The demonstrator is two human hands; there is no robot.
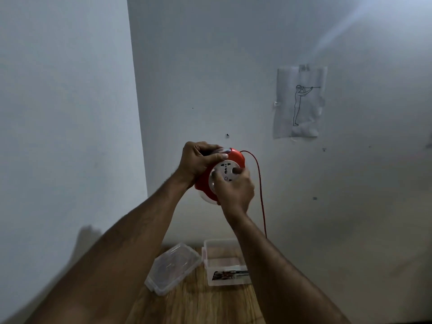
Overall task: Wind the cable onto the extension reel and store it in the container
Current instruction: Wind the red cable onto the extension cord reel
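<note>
extension reel (pixel 221 176) | we hold it well above the container (pixel 225 263) so the cable (pixel 260 190) hangs free | left hand (pixel 198 160) clamps its rim | right hand (pixel 235 190) pinches the white hub to crank | lid (pixel 173 267) beside the container, ready

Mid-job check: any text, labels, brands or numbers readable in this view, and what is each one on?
No text can be read.
Container: printed sticker on its front wall, too blurred to read.
Extension reel: white socket face shows only pin holes and marks, no readable words.
Paper on the wall: a line drawing of a figure, no words.
Lid: no text visible.
</note>
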